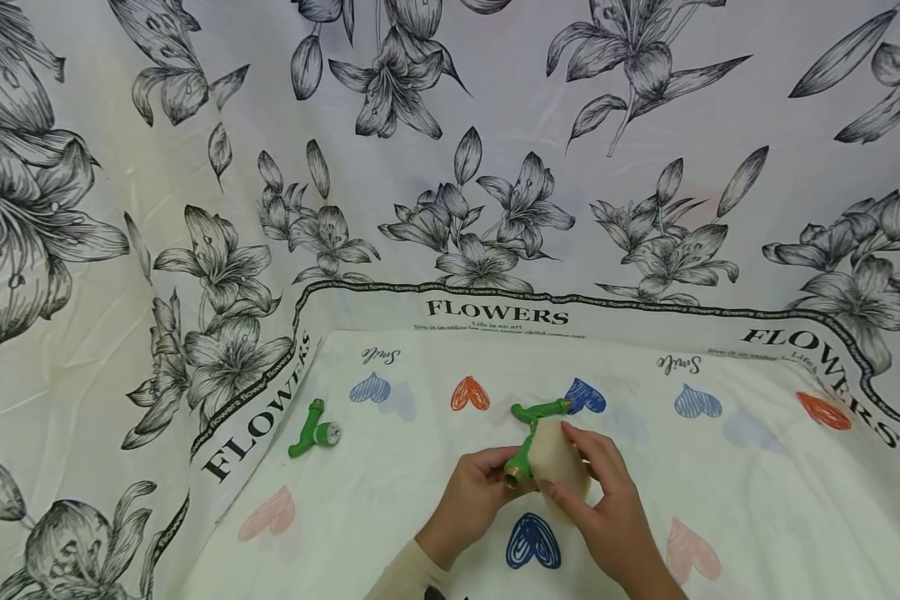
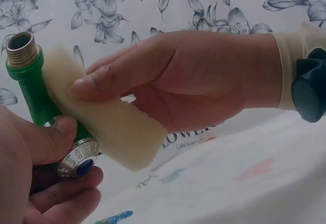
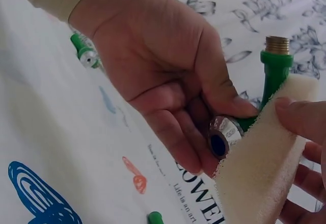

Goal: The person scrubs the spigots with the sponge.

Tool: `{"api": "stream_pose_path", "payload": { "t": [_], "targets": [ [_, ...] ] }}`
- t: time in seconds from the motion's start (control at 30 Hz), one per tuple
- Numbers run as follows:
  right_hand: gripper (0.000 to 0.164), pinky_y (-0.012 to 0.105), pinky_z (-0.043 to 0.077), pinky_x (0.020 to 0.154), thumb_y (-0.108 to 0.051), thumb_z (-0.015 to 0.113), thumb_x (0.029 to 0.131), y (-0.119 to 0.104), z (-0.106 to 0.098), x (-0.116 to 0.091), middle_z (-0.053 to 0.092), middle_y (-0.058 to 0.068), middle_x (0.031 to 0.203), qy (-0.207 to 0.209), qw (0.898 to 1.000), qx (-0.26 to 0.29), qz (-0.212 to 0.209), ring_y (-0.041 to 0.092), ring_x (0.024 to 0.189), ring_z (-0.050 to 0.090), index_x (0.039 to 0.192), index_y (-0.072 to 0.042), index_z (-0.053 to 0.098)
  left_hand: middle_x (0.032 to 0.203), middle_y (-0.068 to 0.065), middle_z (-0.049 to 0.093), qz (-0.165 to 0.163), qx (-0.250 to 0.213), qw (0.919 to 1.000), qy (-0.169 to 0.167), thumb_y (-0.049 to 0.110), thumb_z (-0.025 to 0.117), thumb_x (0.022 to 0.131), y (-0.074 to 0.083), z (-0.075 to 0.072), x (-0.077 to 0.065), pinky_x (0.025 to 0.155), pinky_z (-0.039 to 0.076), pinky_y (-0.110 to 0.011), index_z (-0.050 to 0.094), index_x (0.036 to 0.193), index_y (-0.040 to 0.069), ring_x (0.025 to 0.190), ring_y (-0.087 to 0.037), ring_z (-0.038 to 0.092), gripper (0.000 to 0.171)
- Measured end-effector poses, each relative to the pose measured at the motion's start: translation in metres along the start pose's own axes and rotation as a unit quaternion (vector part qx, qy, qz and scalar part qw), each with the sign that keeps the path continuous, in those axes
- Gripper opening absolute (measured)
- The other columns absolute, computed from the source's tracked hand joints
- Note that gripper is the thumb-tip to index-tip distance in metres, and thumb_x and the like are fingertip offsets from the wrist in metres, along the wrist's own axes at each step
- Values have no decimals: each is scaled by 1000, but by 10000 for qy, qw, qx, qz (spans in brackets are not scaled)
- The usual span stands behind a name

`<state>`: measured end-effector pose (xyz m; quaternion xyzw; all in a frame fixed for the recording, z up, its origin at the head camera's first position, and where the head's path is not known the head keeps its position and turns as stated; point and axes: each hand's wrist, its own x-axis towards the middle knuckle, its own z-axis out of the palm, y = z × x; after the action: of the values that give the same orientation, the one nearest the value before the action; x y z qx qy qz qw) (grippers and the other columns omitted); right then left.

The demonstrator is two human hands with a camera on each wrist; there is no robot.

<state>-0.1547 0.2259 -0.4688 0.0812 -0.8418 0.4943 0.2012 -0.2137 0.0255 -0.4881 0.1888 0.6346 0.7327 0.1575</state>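
My left hand grips a green tap with a brass threaded end and a silver knob with a blue centre. Thumb and fingers pinch it beside the knob. A pale cream sponge block is held in my right hand, the thumb across one face and the fingers behind. The sponge lies against the tap's green body in both wrist views and covers part of it. Behind the held tap, another green tap with a brass end lies on the cloth.
A third green tap with a silver knob rests on the cloth at the left. White cloth with printed hearts covers the surface. A white curtain with black flower prints hangs at the back and left.
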Motion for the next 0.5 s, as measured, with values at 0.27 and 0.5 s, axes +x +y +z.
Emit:
{"api": "stream_pose_path", "payload": {
  "t": [0.27,0.5],
  "targets": [
    [73,12,48,95,-10,89,93,7,-1,2,59,2,142,367,9987,-211,279,14,121,57,159,-14,56,123,-9,78,12,83,9998,-187,-7,78,97,0,-2,0,95,61,-38,77,131,1,110,-27,77,35],
    [71,23,54,97,-15,88,96,9,-1,1,59,1,142,280,9983,-143,498,14,122,57,159,-15,56,121,-9,77,77,111,9996,-256,-9,78,96,0,-2,0,95,61,-37,78,129,1,109,-24,76,34]
  ]
}}
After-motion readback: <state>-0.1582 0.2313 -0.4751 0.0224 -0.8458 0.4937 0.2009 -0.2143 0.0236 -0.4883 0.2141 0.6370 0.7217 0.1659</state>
